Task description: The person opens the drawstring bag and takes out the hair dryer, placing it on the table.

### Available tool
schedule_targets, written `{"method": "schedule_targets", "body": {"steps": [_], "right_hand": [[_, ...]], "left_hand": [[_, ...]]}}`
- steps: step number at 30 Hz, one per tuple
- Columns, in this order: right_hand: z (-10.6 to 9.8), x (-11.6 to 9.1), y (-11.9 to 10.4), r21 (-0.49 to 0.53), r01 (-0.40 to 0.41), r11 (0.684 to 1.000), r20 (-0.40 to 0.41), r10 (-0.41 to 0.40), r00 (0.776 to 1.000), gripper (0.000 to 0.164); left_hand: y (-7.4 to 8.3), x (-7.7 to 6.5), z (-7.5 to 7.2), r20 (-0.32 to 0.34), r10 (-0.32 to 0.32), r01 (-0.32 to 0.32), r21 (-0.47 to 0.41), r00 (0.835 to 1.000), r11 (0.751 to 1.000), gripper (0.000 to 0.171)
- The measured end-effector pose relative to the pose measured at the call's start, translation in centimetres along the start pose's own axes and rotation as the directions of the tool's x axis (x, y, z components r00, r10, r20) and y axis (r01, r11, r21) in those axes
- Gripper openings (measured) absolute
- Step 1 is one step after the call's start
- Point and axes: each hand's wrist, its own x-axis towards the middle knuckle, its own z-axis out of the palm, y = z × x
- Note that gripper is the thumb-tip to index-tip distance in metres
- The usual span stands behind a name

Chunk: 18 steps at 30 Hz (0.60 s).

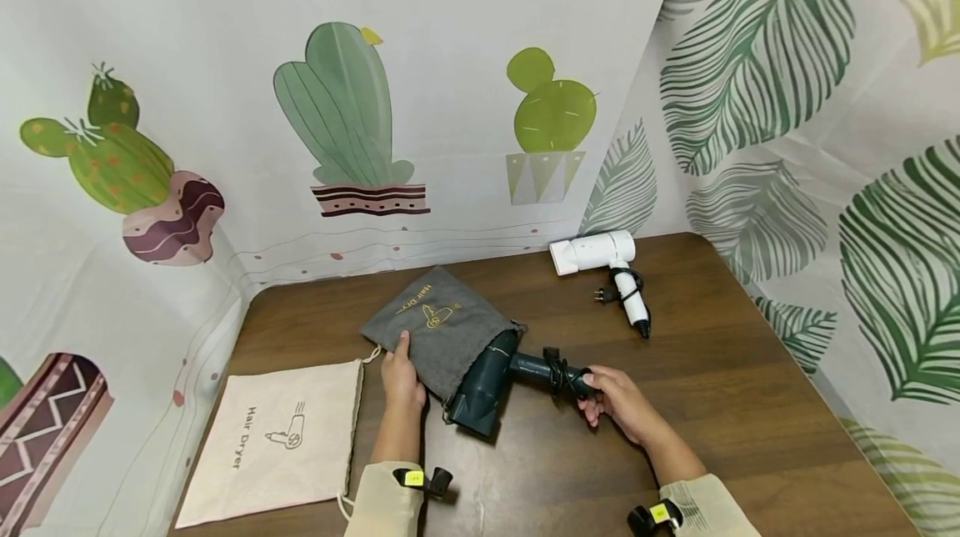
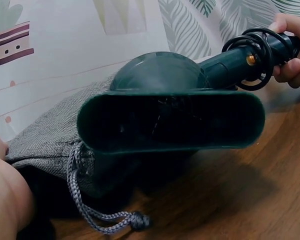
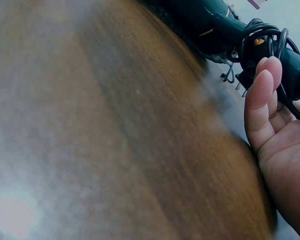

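Observation:
A dark green hair dryer (image 1: 483, 383) lies partly in the mouth of a grey drawstring pouch (image 1: 442, 324) printed "Hair Dryer". Its wide nozzle (image 2: 170, 122) and its handle stick out, and a black cord (image 2: 262, 55) is wound round the handle. At the pouch's left side my left hand (image 1: 402, 376) grips the cloth, thumb on top. My right hand (image 1: 618, 404) holds the handle near its end, between thumb and fingers. In the left wrist view a knotted grey drawstring (image 2: 105, 220) hangs below the nozzle.
A cream drawstring pouch (image 1: 273, 437), also printed "Hair Dryer", lies flat at the left of the brown wooden table (image 1: 720, 404). Towards the back right lies a white hair dryer (image 1: 596, 252) with its black cord wound on the handle. Patterned cloth hangs behind the table.

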Motion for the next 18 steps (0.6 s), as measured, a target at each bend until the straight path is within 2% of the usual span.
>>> {"method": "schedule_targets", "body": {"steps": [8, 18], "right_hand": [[-0.02, -0.01, 0.07, 0.002, -0.002, 1.0, -0.008, 0.002, 1.0, 0.038], [0.1, -0.06, -0.07, 0.019, 0.005, 1.0, -0.008, -0.004, 1.0, 0.028]], "left_hand": [[-0.03, -0.19, 0.07, 0.012, 0.023, -0.023, -0.031, 1.0, 0.999, 0.046], [0.44, -0.36, 0.21, 0.026, -0.023, 0.026, -0.136, 0.999, 0.99, 0.045]]}}
